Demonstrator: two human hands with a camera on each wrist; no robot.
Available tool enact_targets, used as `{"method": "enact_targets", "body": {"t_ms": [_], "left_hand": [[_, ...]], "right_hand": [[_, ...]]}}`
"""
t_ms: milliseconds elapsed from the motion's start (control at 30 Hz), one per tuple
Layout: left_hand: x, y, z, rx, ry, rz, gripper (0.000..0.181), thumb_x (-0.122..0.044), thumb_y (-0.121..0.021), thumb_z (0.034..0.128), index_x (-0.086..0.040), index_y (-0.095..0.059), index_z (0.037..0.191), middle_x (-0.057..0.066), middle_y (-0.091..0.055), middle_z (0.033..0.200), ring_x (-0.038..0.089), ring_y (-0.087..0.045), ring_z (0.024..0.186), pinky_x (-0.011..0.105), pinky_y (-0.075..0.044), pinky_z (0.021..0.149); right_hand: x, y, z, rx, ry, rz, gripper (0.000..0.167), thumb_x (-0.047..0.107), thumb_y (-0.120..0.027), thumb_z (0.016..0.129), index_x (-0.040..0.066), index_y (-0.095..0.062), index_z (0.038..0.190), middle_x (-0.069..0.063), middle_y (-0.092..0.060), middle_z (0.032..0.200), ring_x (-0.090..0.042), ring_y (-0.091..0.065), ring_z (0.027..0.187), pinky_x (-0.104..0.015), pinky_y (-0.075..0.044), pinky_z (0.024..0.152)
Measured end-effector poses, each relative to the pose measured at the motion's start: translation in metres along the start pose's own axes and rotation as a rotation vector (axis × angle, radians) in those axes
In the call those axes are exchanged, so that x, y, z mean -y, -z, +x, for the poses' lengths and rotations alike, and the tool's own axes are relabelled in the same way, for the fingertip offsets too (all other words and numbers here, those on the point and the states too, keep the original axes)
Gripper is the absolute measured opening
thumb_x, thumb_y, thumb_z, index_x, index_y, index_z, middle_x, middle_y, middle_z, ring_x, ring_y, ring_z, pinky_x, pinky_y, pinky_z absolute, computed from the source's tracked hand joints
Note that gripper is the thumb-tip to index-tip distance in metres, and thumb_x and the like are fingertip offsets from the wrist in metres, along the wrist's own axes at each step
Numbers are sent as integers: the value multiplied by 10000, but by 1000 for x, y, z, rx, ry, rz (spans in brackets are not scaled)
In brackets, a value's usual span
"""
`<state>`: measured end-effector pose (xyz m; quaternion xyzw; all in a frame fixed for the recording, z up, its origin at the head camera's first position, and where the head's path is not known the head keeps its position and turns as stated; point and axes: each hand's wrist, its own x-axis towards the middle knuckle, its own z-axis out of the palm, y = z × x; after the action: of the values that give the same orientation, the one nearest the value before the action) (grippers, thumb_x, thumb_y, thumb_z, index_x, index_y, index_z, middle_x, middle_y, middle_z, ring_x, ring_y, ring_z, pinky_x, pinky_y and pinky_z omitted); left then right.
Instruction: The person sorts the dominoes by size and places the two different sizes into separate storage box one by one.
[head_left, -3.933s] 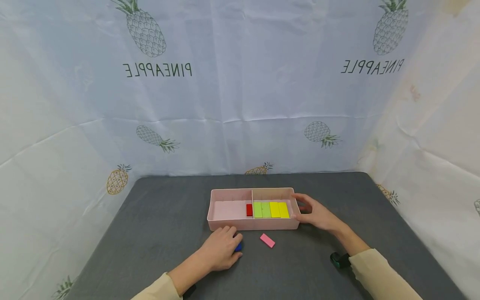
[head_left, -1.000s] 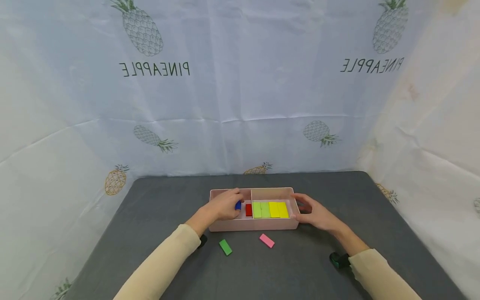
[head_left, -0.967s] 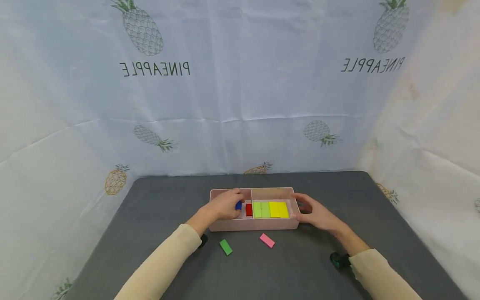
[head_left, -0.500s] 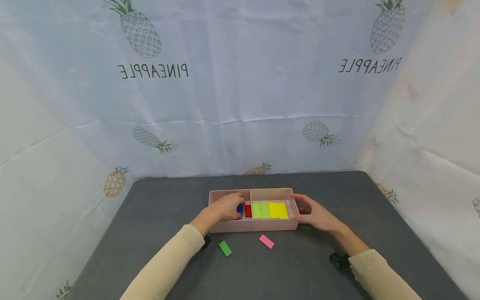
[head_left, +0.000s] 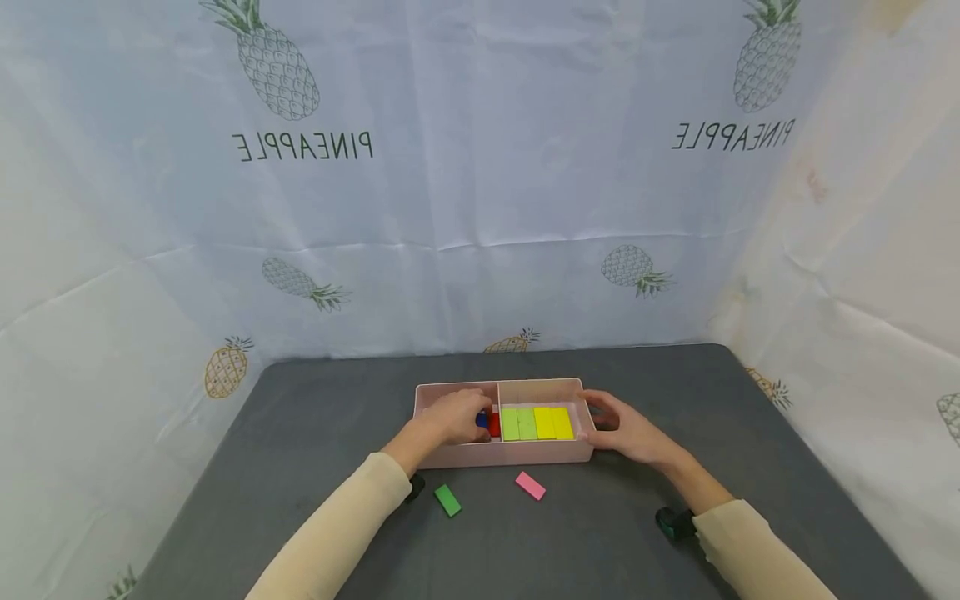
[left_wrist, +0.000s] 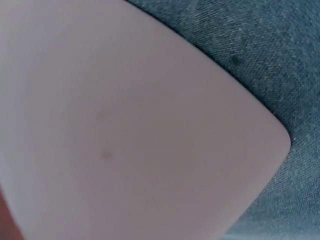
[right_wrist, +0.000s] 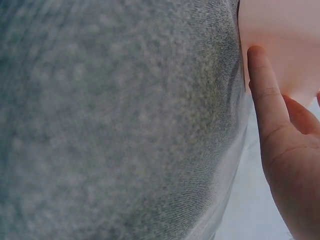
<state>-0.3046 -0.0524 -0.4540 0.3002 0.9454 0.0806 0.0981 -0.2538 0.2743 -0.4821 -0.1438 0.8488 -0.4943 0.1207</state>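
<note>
A pink two-compartment box (head_left: 517, 454) lies across the middle of the dark table. My left hand (head_left: 455, 414) reaches into its left compartment and pinches a blue block (head_left: 482, 420), partly hidden by the fingers, right beside a red block (head_left: 494, 424). Light green blocks (head_left: 518, 423) and yellow blocks (head_left: 553, 422) lie side by side in the right compartment. At the box's right end, my right hand (head_left: 630, 429) grips it between thumb and fingers; the right wrist view shows the thumb (right_wrist: 265, 85) along the wall. Only the box's wall (left_wrist: 175, 125) fills most of the left wrist view.
On the dark table (head_left: 585, 550), in front of the box, a green block (head_left: 447, 500) and a pink block (head_left: 530, 485) lie apart. A pineapple-print curtain (head_left: 465, 167) hangs behind the table and along both sides.
My left hand has carried the blue block from the table into the left compartment, then rightward up to the red block. The green block is uncovered. My right hand stays on the box.
</note>
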Motion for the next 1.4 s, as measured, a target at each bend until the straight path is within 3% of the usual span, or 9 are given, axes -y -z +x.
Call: {"method": "enact_targets", "body": {"t_ms": [200,267,400,600,800,1067,1267,1400], "left_hand": [[-1,9,-10,-37,26,-11,357,-294,-727,944,-151,-697,1271,-5,-657,1239,149,-620,1060,370,-520,972],[-1,13,-13,-54,19,-9,346,-302,-715,954,-154,-700,1267,3,-656,1256,165,-625,1097,379,-523,973],[-3,21,-21,-122,-28,40,301,-310,-707,957,-144,-726,1207,12,-665,1137,174,-631,1014,363,-547,910],[-9,31,-32,-227,-115,123,217,-335,-685,970,-172,-734,1105,-30,-594,926,126,-552,804,295,-528,715],[-15,42,-52,-324,-177,185,174,-312,-687,968,-169,-724,1060,-20,-616,945,130,-560,784,288,-515,673],[-15,44,-77,-380,-276,265,213,-310,-696,947,-118,-728,1033,7,-674,1007,170,-643,884,347,-567,780],[-17,41,-97,-365,-263,274,255,-346,-708,934,-118,-736,1045,5,-662,984,152,-606,864,321,-569,755],[-16,35,-106,-396,-254,286,247,-353,-720,922,-126,-729,1019,0,-651,942,144,-598,807,303,-564,699]], "right_hand": [[2,0,-1,-3,-1,0,765,259,-737,945,89,-328,1569,-210,-303,1611,-494,-415,1385,-585,-451,1034],[2,0,-2,-3,2,-8,766,259,-735,946,88,-325,1570,-212,-304,1610,-495,-415,1384,-587,-448,1037],[2,0,-2,-2,3,-24,768,274,-733,946,88,-326,1571,-213,-306,1608,-492,-423,1378,-584,-450,1036],[1,1,-3,2,-6,-12,754,290,-729,952,99,-336,1567,-203,-296,1616,-489,-409,1391,-569,-453,1040],[1,1,-3,2,-14,-8,754,287,-729,952,108,-335,1570,-201,-289,1620,-492,-399,1397,-572,-451,1040],[4,0,-3,3,-13,2,757,266,-735,946,100,-336,1568,-204,-291,1618,-493,-409,1387,-568,-464,1027],[4,-1,-2,2,-8,-3,756,272,-732,947,95,-336,1566,-208,-291,1616,-500,-400,1391,-567,-463,1029],[2,-2,-1,-11,-16,-21,754,298,-730,947,102,-342,1563,-201,-308,1610,-490,-424,1375,-567,-463,1030]]}}
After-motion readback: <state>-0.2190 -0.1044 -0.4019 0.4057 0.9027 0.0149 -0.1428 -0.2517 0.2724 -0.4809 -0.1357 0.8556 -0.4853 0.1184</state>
